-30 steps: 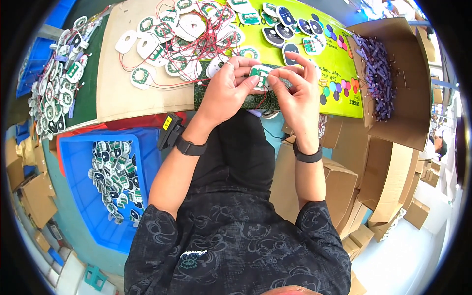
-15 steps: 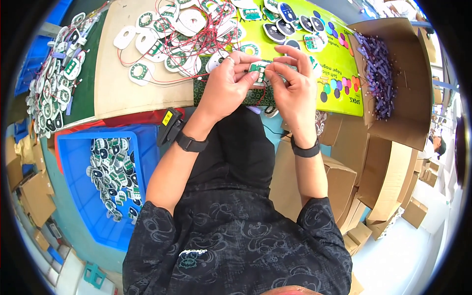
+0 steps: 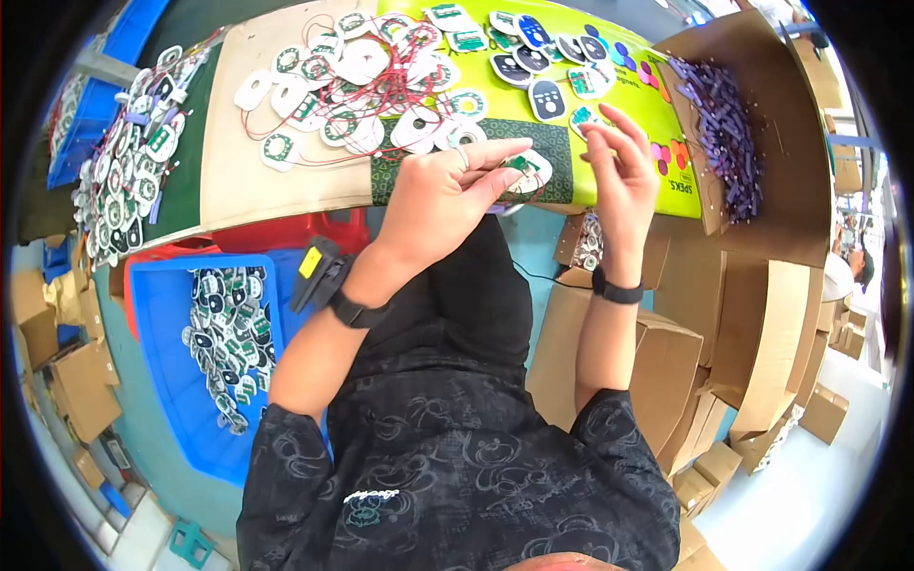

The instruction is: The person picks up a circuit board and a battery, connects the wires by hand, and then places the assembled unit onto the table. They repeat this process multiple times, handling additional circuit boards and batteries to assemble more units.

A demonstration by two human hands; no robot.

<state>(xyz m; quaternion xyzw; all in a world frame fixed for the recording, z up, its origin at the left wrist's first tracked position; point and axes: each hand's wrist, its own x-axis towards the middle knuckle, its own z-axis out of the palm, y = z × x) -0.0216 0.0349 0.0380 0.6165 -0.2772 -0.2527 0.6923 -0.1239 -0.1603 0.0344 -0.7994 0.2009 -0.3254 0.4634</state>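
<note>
My left hand (image 3: 443,195) is closed, its thumb and forefinger on a white rounded casing (image 3: 540,169) with a small green circuit board in it. The casing is over a dark green patterned mat at the table's near edge; the fingers hide part of it. My right hand (image 3: 624,176) is apart from it to the right, fingers spread and holding nothing. Its fingertips are near a white casing with a green board (image 3: 583,118). Left of my hands is a heap of white ring-shaped parts (image 3: 362,62) tangled with red wires (image 3: 395,86).
Dark-faced casings (image 3: 547,99) lie on the yellow-green printed mat (image 3: 666,195). An open cardboard box (image 3: 800,143) with small purple pieces (image 3: 719,133) stands at the right. More parts (image 3: 133,171) cover the table's left end. Below is a blue bin (image 3: 162,352) of assembled casings.
My right hand has let go of the casing and moved right, its fingers opening. My left hand still holds the casing, now slightly lower and further right.
</note>
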